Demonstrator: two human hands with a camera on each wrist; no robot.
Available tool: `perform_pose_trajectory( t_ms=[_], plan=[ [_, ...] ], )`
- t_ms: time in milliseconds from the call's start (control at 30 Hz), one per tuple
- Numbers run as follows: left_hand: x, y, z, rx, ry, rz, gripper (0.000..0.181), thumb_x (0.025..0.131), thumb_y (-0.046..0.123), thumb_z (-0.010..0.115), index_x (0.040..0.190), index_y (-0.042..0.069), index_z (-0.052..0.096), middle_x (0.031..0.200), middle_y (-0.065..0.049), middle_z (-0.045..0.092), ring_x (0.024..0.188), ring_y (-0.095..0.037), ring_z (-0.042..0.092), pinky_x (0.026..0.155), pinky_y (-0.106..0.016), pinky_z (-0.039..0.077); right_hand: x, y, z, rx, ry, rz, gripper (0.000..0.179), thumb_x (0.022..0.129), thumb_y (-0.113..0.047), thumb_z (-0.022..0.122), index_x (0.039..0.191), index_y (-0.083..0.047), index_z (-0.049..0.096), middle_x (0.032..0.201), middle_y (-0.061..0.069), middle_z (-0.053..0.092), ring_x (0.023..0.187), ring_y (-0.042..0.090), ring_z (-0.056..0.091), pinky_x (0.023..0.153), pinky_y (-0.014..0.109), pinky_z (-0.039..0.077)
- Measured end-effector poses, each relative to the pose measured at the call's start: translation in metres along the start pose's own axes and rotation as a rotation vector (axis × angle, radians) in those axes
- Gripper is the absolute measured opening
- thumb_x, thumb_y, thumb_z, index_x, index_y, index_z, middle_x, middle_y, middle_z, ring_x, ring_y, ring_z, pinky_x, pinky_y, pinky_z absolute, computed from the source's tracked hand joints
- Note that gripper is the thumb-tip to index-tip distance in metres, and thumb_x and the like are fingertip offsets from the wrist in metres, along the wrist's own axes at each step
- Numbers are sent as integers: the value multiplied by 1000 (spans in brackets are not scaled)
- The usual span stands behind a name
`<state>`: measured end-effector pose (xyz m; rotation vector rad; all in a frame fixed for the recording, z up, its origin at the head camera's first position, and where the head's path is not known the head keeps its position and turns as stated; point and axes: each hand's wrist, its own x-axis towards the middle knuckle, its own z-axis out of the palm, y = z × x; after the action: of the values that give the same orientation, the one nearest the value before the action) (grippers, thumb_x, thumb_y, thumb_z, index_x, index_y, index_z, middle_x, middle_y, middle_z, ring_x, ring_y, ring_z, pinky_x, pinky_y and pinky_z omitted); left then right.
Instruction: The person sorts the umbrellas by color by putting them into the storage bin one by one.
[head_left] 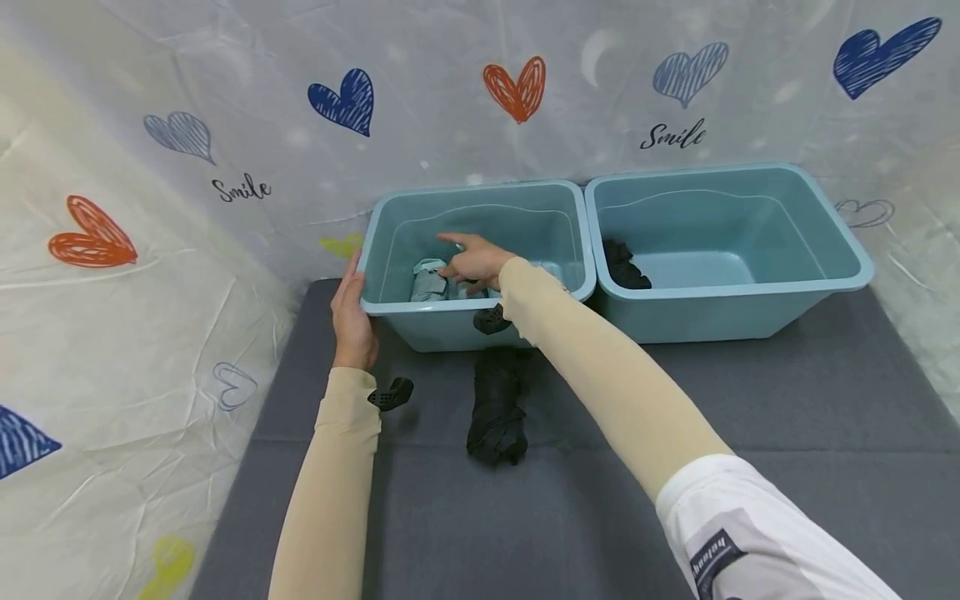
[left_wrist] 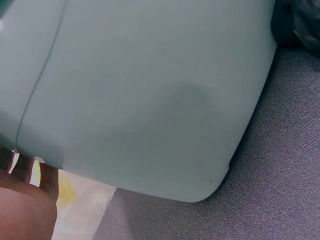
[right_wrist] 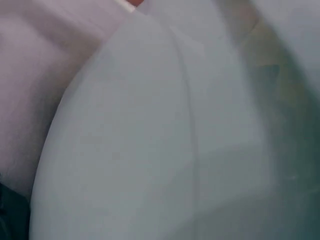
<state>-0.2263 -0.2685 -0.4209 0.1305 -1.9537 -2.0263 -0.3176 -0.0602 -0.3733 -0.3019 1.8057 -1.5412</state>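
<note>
The left hand [head_left: 354, 323] holds straight fingers against the left end of the left bin [head_left: 427, 329]. The right hand [head_left: 478, 260], fingers spread, is inside it, just beside a pale-blue bundle [head_left: 429, 283]; contact is unclear. A black bundle [head_left: 497, 408] lies on the surface [head_left: 435, 533] in front.

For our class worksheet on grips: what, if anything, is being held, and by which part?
Nothing is visibly gripped: the left hand rests against the left end of the left bin; the right hand, spread, reaches inside.
</note>
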Motion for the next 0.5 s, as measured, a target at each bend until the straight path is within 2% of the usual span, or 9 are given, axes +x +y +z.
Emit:
perform_pose_trajectory(
  t_ms=[233, 500],
  plan=[
    [1, -1, 3, -11, -14, -2, 47, 112, 27, 36, 159, 23, 37, 162, 3, 35, 147, -14, 32, 118, -38, 28, -16, 0, -11, 77, 11, -108, 72, 105, -8, 57, 165, -25, 20, 156, 19, 38, 139, 36, 44, 111, 53, 39],
    [-1, 1, 1, -6, 15, -25, 47, 111, 28, 36, 158, 25, 39, 162, 5, 36, 146, -14, 33, 119, -39, 26, -55, -8, -23, 137, -23, -247, 70, 105, -7, 56, 164, -26, 23, 153, 17, 42, 134, 32, 51, 112, 50, 39]
  ],
)
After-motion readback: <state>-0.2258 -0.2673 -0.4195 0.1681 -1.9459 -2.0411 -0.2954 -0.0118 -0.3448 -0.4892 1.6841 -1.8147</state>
